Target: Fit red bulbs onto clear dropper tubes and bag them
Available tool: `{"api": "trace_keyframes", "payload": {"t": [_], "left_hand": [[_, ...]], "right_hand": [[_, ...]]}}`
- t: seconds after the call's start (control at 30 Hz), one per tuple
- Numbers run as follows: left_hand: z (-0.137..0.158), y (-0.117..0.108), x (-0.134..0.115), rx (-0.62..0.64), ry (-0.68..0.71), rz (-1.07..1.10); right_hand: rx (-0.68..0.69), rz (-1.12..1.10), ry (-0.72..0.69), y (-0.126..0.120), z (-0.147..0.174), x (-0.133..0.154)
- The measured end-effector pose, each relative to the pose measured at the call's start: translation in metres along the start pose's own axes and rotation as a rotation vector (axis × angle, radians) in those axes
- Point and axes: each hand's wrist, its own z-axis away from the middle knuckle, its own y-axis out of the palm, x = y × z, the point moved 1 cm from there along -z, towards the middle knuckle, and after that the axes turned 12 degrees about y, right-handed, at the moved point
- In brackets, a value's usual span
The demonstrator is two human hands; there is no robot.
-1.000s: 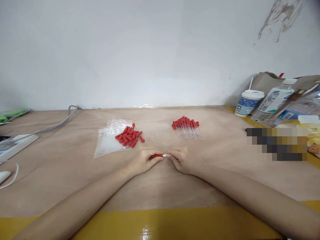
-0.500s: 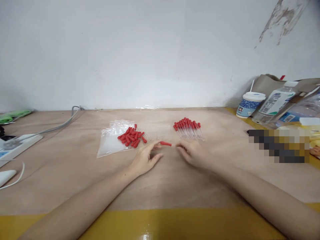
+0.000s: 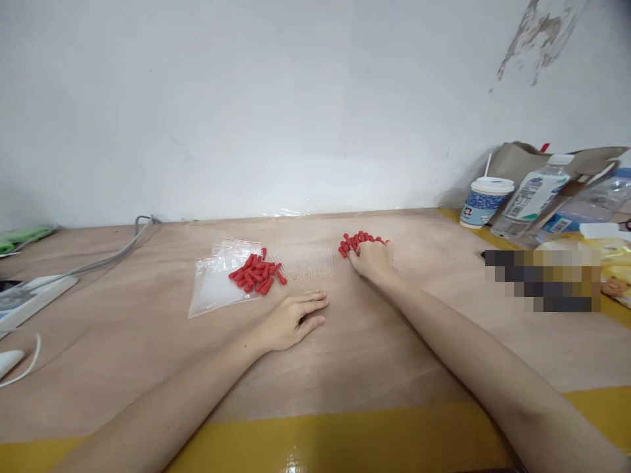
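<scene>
My left hand [image 3: 290, 322] rests on the table with its fingers stretched out and nothing in them. My right hand [image 3: 373, 261] is at the row of assembled droppers [image 3: 361, 236], glass tubes with red rubber bulbs. Its fingers are pinched on a dropper at the left end of that row, and the hand covers most of the tubes. Between the hands and the wall lie several loose clear glass tubes [image 3: 320, 261] side by side. Left of them is a pile of loose red rubber bulbs [image 3: 256, 272], partly on clear zip bags [image 3: 207, 289].
At the right stand a paper cup with a straw [image 3: 486, 202] and a plastic bottle [image 3: 535, 197], near a grey bag [image 3: 517, 161]. A pixelated dark object [image 3: 542, 279] lies before them. At the left are a power strip [image 3: 44, 295] and a grey cable [image 3: 108, 253].
My right hand has carried the red-bulbed dropper away to the right, onto the row of droppers. My left hand has let go of it and lowered slightly onto the table.
</scene>
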Motion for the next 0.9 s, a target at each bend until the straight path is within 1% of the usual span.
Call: {"api": "trace_keyframes", "payload": {"t": [0.07,0.13,0.33,0.47,0.57,0.7,0.8,0.9], "left_hand": [[0.000,0.000,0.000,-0.002,0.004,-0.001],[-0.001,0.000,-0.001,-0.012,0.010,0.001],[0.000,0.000,0.000,-0.044,0.032,0.013],[0.000,0.001,0.001,-0.028,0.018,0.008],[0.000,0.001,0.001,-0.027,0.021,0.008],[0.000,0.001,0.001,-0.026,0.016,0.010],[0.000,0.001,0.001,-0.025,0.012,0.013],[0.000,0.001,0.001,-0.035,0.011,0.010]], "right_hand": [[-0.024,0.057,-0.032,0.004,0.002,0.002],[-0.017,0.073,-0.030,0.005,0.002,0.003],[0.103,0.013,0.085,0.006,0.001,0.005],[0.134,-0.001,0.099,0.004,0.002,0.004],[0.098,0.015,0.071,-0.001,0.003,0.003],[0.076,0.000,-0.028,-0.004,0.008,0.011],[0.110,0.015,-0.085,-0.001,0.010,0.024],[0.194,0.074,-0.049,0.003,0.006,0.037]]}}
